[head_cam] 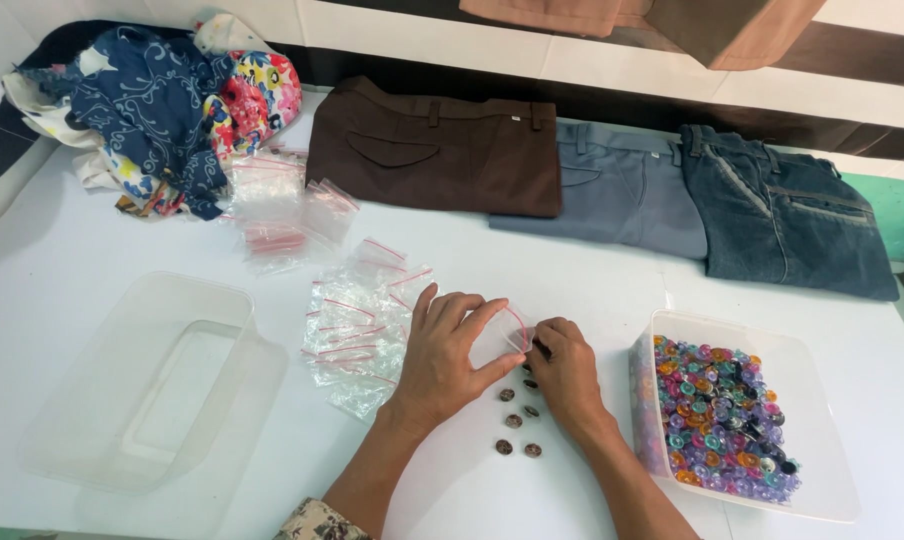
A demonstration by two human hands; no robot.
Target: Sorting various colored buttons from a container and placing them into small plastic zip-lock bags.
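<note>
Clear zip bag [502, 335] sits at frame centre, pinched upright in our left hand [444, 360], thumb below, fingers on top, mouth facing right. Our right hand [564, 372] is at that mouth, fingertips closed on something small and dark, likely a button; we can't tell for sure. Loose brown buttons [517, 420] lie just below the bag, between both wrists, nearer the right hand. Bag's opening runs near vertical.

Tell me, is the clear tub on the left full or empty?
Empty: the clear tub shows only the white table through its bottom.
</note>
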